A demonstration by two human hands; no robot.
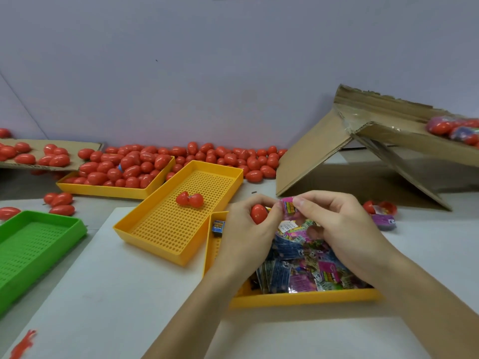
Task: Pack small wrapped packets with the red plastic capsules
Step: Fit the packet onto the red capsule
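White desk (145,294) against a plain wall. Left hand (243,237) held a red capsule (258,214) in a curled grip, right hand (334,224) pinching a pink packet (289,208) beside it over the packet tray (298,299), likely for loading.

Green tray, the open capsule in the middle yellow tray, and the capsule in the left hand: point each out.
green tray (39,248), head view, perforated floor
open capsule (189,199), head view, where its halves join
held capsule (258,214), head view, exposed red shell
left hand (242,238), head view, back of hand
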